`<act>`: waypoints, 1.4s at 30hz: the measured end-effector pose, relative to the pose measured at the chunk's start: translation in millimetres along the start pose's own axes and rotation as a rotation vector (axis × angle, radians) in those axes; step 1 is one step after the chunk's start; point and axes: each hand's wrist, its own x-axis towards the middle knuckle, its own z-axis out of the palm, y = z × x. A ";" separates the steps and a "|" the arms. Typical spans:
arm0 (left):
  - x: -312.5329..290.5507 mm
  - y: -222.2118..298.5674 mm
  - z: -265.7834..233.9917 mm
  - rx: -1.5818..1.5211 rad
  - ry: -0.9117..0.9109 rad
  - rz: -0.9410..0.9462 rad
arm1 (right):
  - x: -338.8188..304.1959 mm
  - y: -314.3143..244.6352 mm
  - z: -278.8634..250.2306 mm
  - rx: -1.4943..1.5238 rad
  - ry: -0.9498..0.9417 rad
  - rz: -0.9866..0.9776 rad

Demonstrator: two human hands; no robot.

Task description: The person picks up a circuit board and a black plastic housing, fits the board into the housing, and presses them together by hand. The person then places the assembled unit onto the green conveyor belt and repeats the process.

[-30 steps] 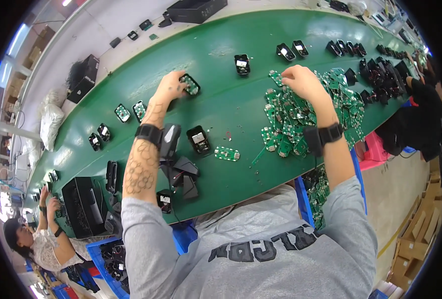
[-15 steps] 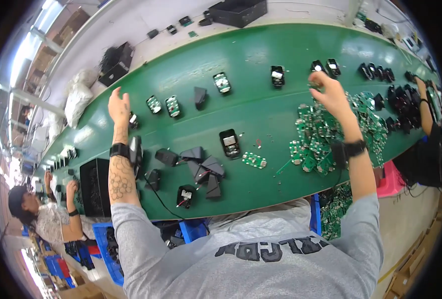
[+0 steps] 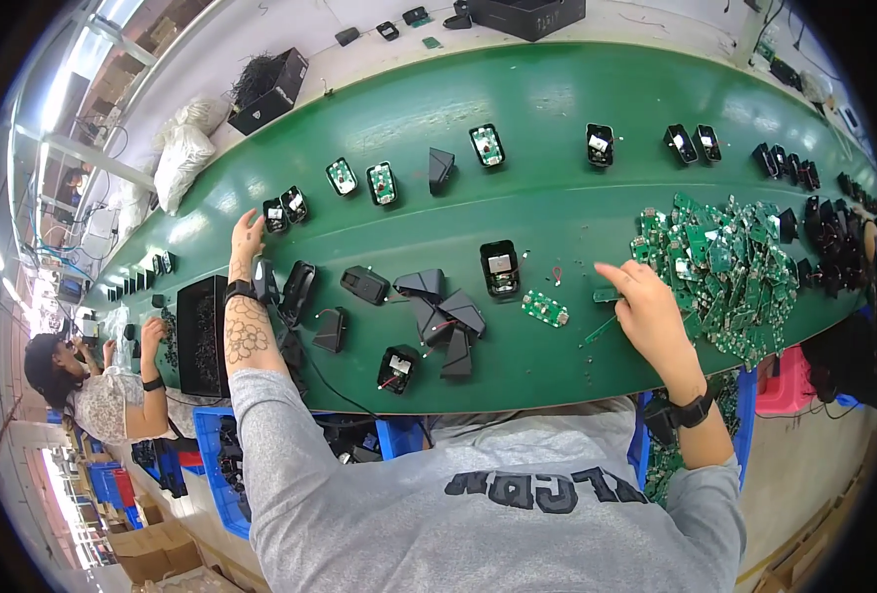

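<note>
Both hands have shifted since half a second ago: the left hand (image 3: 248, 240) has come in from the far left to the housings near the belt's far edge, and the right hand (image 3: 646, 306) has dropped from the upper part of the board heap toward the near side.

Left fingers are spread open, their tips just short of a pair of small black housings (image 3: 286, 210) with white inserts; nothing is gripped. Right fingers are curled closed, pinching a small green circuit board (image 3: 607, 295) at their tips, low over the green belt (image 3: 557, 109).

Left of the right fingertips runs a bare strip of belt, with one loose green board (image 3: 544, 309) just beyond and an open black housing (image 3: 499, 268) further left. Right of the knuckles the heap of green boards (image 3: 725, 262) crowds in, touching the hand's side. Behind the wrist the belt's near edge is close.

The pinched board is a thin, flat green rectangle, mostly hidden by the fingers; its long axis lies roughly across the belt's width line, pointing left from the fingertips.
</note>
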 end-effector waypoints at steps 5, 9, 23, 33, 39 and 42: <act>-15.6 35.9 3.6 -0.057 -0.058 0.015 | 16.0 -3.2 -0.1 -0.350 -0.138 -0.070; -30.3 63.0 21.7 -0.040 -0.031 0.090 | 13.2 -6.0 7.7 -0.333 -0.154 -0.095; -254.1 179.5 37.1 -1.198 -0.349 -0.007 | -6.3 -22.2 -16.5 0.900 0.268 0.413; -378.2 268.7 145.5 -1.277 -0.715 -0.094 | 1.5 -64.9 -3.3 1.257 0.170 0.347; -387.2 280.5 148.7 -1.246 -0.780 -0.123 | -11.9 -69.2 9.4 1.232 0.332 0.175; -389.2 282.6 148.5 -1.221 -0.774 -0.106 | -11.9 -69.1 15.5 1.058 0.395 0.020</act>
